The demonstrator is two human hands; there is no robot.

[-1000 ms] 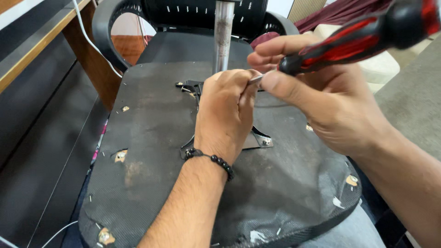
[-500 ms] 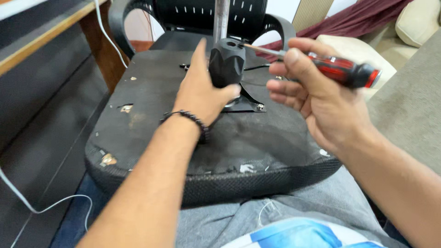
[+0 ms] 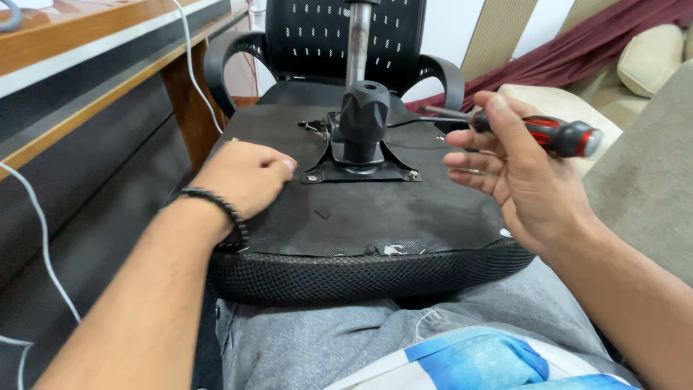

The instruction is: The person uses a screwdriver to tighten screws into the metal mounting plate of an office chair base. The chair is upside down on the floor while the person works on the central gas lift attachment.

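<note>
Screwdriver (image 3: pixel 538 132) with a red and black handle sits pinched under the thumb of the right hand (image 3: pixel 523 180) at right of centre, other fingers splayed loose, shaft aimed at the metal plate (image 3: pixel 361 170) mid-frame. The left hand (image 3: pixel 242 177) lies curled and empty on the upturned chair seat (image 3: pixel 375 217), seemingly steadying it across the lap.

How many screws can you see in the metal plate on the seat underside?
2: one screw at the mounting plate's near-left corner, another at its near-right corner. The black mechanism housing hides the far corners, so more may be there.
</note>
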